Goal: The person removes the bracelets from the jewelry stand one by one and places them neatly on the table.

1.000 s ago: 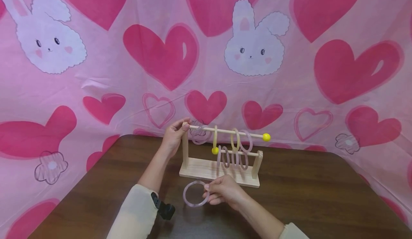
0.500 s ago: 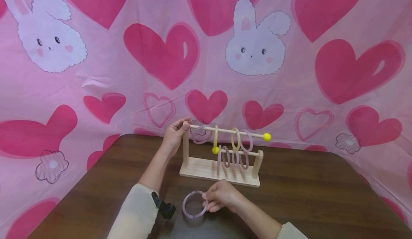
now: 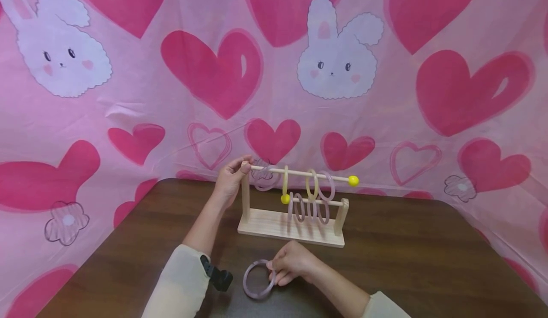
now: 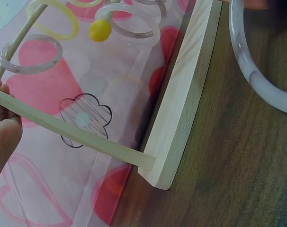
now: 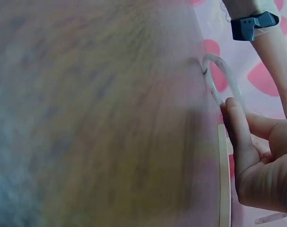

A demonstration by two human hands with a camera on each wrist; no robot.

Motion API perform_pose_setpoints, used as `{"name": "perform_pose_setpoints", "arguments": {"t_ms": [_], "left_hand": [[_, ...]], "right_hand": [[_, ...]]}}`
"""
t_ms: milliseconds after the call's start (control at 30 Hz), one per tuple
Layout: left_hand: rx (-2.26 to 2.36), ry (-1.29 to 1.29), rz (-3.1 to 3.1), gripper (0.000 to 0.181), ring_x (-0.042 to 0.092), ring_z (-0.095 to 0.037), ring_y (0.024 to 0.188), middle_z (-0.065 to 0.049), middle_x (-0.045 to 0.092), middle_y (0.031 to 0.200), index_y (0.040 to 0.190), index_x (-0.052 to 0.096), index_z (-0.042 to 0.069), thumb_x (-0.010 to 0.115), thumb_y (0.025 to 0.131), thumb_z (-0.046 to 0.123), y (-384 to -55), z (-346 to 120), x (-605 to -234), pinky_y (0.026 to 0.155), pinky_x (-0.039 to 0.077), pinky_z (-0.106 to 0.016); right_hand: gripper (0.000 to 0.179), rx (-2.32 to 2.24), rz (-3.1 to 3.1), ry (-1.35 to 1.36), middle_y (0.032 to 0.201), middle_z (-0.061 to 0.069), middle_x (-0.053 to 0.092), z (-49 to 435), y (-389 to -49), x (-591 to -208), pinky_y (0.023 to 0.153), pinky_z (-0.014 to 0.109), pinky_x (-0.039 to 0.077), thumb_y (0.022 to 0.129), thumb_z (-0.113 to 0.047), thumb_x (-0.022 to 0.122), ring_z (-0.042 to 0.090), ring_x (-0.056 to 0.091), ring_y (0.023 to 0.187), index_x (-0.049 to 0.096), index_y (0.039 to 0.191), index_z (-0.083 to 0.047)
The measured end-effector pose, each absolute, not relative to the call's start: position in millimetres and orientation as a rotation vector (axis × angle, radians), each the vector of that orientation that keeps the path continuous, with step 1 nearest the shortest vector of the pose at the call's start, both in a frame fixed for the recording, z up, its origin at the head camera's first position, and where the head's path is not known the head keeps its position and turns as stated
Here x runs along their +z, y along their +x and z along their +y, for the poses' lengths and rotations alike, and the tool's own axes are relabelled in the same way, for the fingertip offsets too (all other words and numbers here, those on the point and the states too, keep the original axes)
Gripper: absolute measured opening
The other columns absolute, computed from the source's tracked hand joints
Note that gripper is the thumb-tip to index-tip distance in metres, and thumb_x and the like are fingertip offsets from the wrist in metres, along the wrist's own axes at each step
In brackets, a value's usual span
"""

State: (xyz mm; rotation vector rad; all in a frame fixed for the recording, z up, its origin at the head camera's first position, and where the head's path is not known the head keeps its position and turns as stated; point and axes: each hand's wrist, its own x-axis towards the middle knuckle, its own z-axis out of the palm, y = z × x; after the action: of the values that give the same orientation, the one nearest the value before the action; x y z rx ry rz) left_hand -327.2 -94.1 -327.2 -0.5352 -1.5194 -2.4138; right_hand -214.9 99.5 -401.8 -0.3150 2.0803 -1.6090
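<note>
A light wooden bangle stand (image 3: pixel 265 225) with two dowels stands on the table. My left hand (image 3: pixel 228 183) grips the top of its left post, thumb in front. Low in front of the stand, my right hand (image 3: pixel 296 263) pinches a translucent lilac bangle (image 3: pixel 245 281) by its right side between thumb and fingers. The same bangle (image 4: pixel 247 70) shows at the top right of the left wrist view. Lilac bangles and two yellow bangles (image 3: pixel 285 180) hang on the upper dowel. Several lilac bangles (image 3: pixel 300 208) hang from the lower one.
A yellow ball (image 3: pixel 353 181) caps the upper dowel's right end, and another yellow ball (image 3: pixel 285 199) the lower dowel's left end. The dark wooden table (image 3: pixel 406 261) backs onto a pink heart-and-rabbit cloth (image 3: pixel 274 84). A black wrist camera (image 3: pixel 220 279) sits on the left sleeve.
My right hand has lowered the lilac bangle toward the table, nearer to me. The left hand keeps its hold on the post, and the stand stays put.
</note>
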Motion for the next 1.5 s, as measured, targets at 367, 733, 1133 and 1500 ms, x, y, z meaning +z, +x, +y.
{"name": "perform_pose_setpoints", "arguments": {"t_ms": [367, 733, 1133, 1500], "left_hand": [[-2.417, -0.537, -1.511, 0.027, 0.059, -0.007, 0.092, 0.005, 0.068, 0.09, 0.102, 0.068, 0.011, 0.072, 0.076, 0.018, -328.3, -94.6, -327.0, 0.091, 0.041, -0.024], [-2.408, -0.528, -1.524, 0.017, 0.057, -0.008, 0.093, 0.004, 0.067, 0.09, 0.091, 0.069, 0.022, 0.066, 0.083, 0.008, -327.7, -94.5, -327.8, 0.088, 0.041, -0.022], [-2.409, -0.545, -1.524, 0.017, 0.057, -0.008, 0.094, 0.004, 0.067, 0.091, 0.093, 0.068, 0.022, 0.067, 0.082, 0.009, -326.6, -95.2, -326.9, 0.089, 0.04, -0.023], [-2.408, -0.527, -1.54, 0.017, 0.057, -0.008, 0.094, 0.004, 0.066, 0.092, 0.093, 0.068, 0.022, 0.066, 0.083, 0.008, -325.2, -95.0, -326.7, 0.09, 0.04, -0.022]], "right_hand": [[0.015, -1.432, 2.358, -0.373, 0.05, 0.009, 0.06, 96.8, -212.2, -399.5, 0.041, 0.028, 0.05, 0.076, -0.007, 0.072, 0.012, 0.058, 0.041, 0.067, 0.064, 0.002], [0.023, -1.348, 2.417, -0.347, 0.047, 0.009, 0.059, 96.1, -210.0, -397.7, 0.04, 0.028, 0.049, 0.075, -0.01, 0.075, 0.008, 0.054, 0.037, 0.064, 0.056, -0.001], [0.024, -1.341, 2.441, -0.369, 0.047, 0.009, 0.059, 96.2, -208.5, -396.8, 0.04, 0.029, 0.05, 0.075, -0.009, 0.075, 0.011, 0.056, 0.039, 0.064, 0.055, 0.0], [0.023, -1.333, 2.447, -0.369, 0.047, 0.01, 0.059, 96.0, -207.1, -397.6, 0.04, 0.029, 0.05, 0.073, -0.008, 0.076, 0.011, 0.056, 0.039, 0.064, 0.055, 0.0]]}}
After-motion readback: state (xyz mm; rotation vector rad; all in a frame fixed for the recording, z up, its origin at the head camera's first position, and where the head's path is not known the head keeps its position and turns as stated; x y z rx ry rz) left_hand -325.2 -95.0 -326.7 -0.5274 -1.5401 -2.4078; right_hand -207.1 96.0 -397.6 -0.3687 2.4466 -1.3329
